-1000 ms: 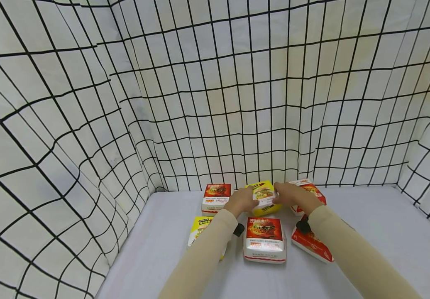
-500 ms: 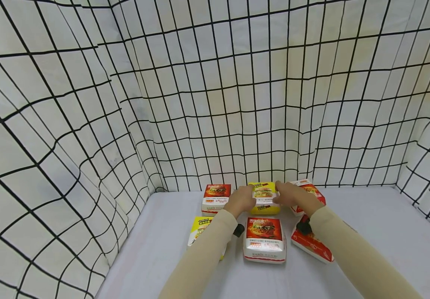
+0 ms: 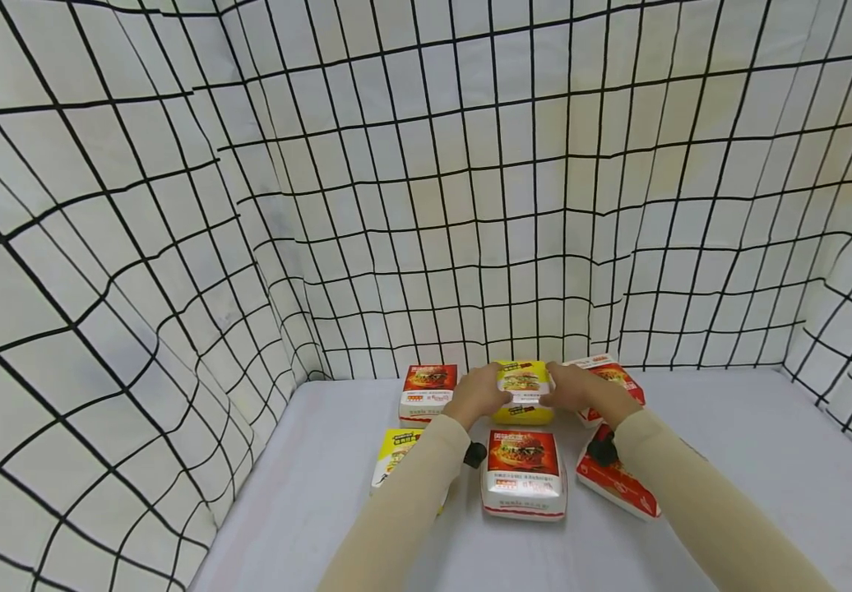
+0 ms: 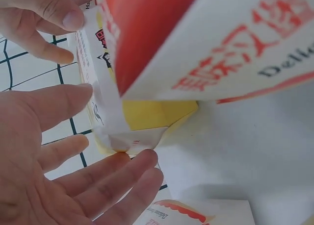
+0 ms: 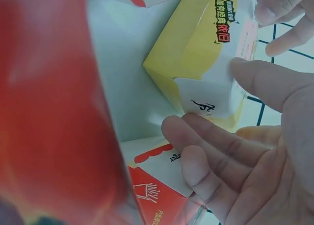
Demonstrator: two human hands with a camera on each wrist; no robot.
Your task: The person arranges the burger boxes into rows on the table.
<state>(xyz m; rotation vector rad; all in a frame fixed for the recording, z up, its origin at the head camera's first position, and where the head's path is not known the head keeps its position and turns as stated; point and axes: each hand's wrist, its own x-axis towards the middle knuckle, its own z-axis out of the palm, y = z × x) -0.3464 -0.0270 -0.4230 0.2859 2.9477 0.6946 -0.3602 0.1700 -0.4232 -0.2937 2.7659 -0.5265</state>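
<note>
A yellow-and-white burger box (image 3: 523, 390) stands in the middle of the back row, squared to the front. My left hand (image 3: 479, 396) is at its left side; the left wrist view shows the thumb at the top edge and loosely spread fingers by the lower side. On the opposite side is my right hand (image 3: 577, 386). Its thumb (image 5: 255, 73) touches the top edge of the box, and fingertips lie along the side wall. A red-and-white burger box (image 3: 524, 477) stands just in front, between my forearms.
Another red-and-white box (image 3: 429, 395) stands back left, and an angled one (image 3: 611, 374) back right. A yellow box (image 3: 396, 450) is partly under my left sleeve, a red box (image 3: 622, 485) under my right. A black grid net (image 3: 463, 205) rises behind the white table (image 3: 293, 510).
The yellow box has turned from a tilted angle to face squarely forward and has shifted slightly right. Both hands have stayed at its sides, moving only a little. The other boxes look unmoved.
</note>
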